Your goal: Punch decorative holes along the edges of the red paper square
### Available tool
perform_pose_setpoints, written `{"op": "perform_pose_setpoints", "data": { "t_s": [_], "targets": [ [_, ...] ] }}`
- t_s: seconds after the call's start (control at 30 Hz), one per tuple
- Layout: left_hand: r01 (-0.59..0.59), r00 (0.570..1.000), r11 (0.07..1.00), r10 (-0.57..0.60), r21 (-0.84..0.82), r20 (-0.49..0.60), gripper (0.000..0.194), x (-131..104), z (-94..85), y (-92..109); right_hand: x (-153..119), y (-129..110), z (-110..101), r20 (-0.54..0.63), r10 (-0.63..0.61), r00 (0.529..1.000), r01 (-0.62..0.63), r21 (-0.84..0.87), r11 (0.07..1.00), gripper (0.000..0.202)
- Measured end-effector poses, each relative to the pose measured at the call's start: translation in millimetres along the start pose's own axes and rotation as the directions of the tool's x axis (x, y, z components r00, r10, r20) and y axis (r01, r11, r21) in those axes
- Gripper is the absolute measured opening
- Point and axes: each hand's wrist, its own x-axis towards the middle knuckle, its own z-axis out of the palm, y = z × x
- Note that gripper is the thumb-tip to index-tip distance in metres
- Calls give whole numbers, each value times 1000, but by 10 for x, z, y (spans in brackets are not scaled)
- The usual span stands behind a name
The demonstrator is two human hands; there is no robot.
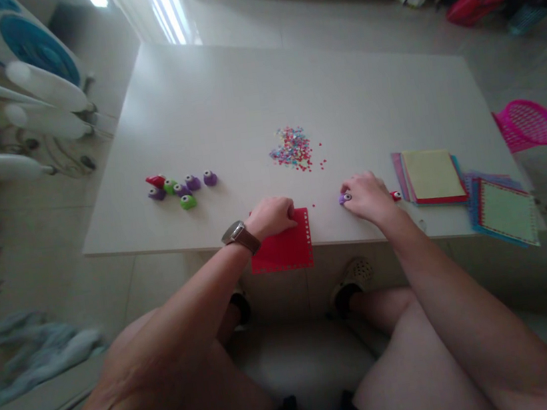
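My left hand point(271, 217), with a watch on its wrist, is closed on the upper part of a red sheet of paper point(282, 251). Small punched holes line the sheet's right and lower edges, and its lower part sticks out past the table's front edge. To the right, my right hand point(366, 196) has its fingers around a small purple craft punch point(344, 199) at the tabletop. A red craft punch point(396, 195) lies just beyond that hand, partly hidden by it. Between and behind the hands is a pile of colourful confetti point(295, 148), with a few loose bits around it.
Several purple, green and red craft punches point(188, 201) are grouped on the left of the white table point(219, 98). At the right lie a stack of coloured paper point(431, 174) and punched sheets point(506, 211) overhanging the front edge. A pink basket point(530, 124) stands beyond.
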Motion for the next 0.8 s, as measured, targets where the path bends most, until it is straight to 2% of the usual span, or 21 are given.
{"op": "perform_pose_setpoints", "data": {
  "t_s": [0.1, 0.2, 0.27, 0.43, 0.6, 0.8],
  "targets": [
    [-2, 1000, 1000, 2, 16, 5, 17, -2, -9, 12, -16, -124, -6, -5, -106, 994, 106, 122, 987, 36],
    [-14, 1000, 1000, 14, 14, 12, 17, -14, -27, 23, -16, -265, 18, 80, -195, 978, 163, 299, 940, 38],
    [-16, 1000, 1000, 16, 17, 14, 17, -24, -37, 30, -13, -322, 43, 115, -214, 970, 165, 333, 928, 41],
    [-18, 1000, 999, 18, 33, 6, 17, -31, -40, 36, -14, -352, 102, 150, -205, 967, 152, 306, 940, 43],
    [-13, 1000, 1000, 13, 18, 5, 17, -26, -34, 36, -11, -363, 125, 45, -193, 980, 175, 262, 949, 61],
    [-13, 1000, 1000, 13, 3, -5, 17, -10, -4, 15, -65, -408, 70, 27, -215, 976, 205, 207, 957, 47]
  ]
}}
